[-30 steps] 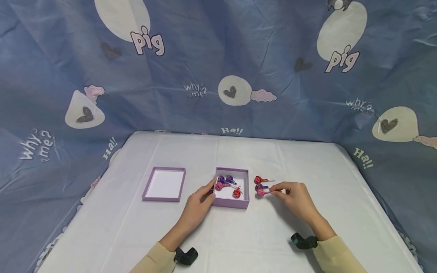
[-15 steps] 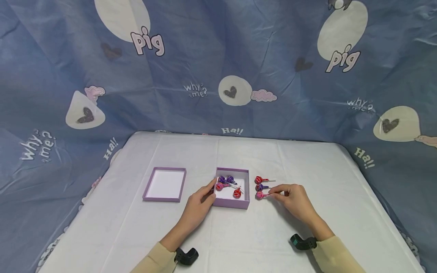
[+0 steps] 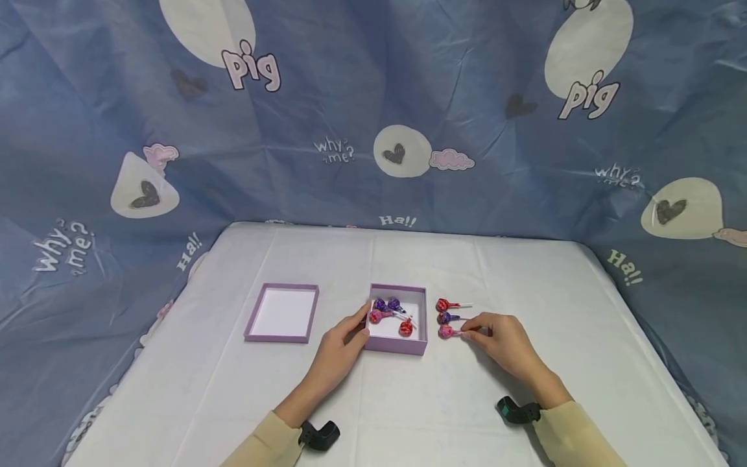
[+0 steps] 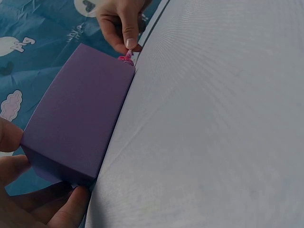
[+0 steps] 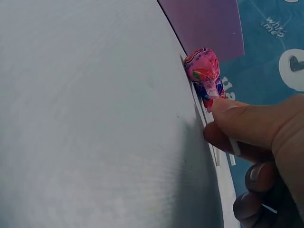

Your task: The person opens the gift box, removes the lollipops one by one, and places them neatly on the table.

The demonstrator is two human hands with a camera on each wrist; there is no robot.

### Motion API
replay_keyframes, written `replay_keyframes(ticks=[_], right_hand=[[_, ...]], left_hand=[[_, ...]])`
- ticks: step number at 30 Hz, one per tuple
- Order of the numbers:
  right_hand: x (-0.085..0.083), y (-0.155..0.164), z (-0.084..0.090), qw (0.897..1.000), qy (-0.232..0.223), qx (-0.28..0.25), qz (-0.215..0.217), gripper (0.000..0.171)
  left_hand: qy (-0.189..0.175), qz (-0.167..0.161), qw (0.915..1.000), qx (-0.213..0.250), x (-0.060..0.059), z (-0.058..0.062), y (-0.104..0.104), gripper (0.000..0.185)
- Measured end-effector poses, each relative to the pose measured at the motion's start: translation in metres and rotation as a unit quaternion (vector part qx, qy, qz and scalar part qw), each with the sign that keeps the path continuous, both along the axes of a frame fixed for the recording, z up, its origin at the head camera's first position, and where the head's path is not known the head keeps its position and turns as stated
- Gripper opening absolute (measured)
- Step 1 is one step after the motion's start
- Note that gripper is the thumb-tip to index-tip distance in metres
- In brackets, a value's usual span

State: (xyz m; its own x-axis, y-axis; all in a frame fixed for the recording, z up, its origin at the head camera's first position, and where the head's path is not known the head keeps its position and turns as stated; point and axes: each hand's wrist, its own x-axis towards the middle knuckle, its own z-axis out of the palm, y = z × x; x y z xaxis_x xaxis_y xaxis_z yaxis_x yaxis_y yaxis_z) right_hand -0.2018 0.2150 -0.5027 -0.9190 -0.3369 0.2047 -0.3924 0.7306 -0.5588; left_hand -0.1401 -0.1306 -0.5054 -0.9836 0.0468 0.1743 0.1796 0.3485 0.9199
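Pink lollipop (image 3: pixel 445 331) on the table (image 3: pixel 525 285), just right of the purple box (image 3: pixel 397 346) — stick pointing right, pinched by right hand (image 3: pixel 502 340). Left hand (image 3: pixel 338 353) grips the box's left wall.

Pink-wrapped lollipop (image 3: pixel 446 331) lies flat beside the purple box (image 3: pixel 397 345), seemingly pinched by its stick.

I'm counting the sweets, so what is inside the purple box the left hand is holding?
Inside the purple box, the head view shows four lollipops: two purple, one pink and one red. The near wall hides a strip of the floor, so anything lying there cannot be seen.
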Motion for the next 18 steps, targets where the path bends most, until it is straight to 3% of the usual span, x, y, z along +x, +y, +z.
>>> replay_keyframes(ticks=[7,18], right_hand=[[-0.0012,0.0012,-0.0033,0.999,0.031,0.023,0.004,0.011],[-0.0038,0.0017,-0.0061,0.999,0.027,0.024,0.004,0.012]], left_hand=[[0.007,-0.001,1.0,0.005,-0.0009,-0.0012,0.0002,0.049],[0.006,0.002,1.0,-0.007,-0.0008,-0.0006,0.0001,0.048]])
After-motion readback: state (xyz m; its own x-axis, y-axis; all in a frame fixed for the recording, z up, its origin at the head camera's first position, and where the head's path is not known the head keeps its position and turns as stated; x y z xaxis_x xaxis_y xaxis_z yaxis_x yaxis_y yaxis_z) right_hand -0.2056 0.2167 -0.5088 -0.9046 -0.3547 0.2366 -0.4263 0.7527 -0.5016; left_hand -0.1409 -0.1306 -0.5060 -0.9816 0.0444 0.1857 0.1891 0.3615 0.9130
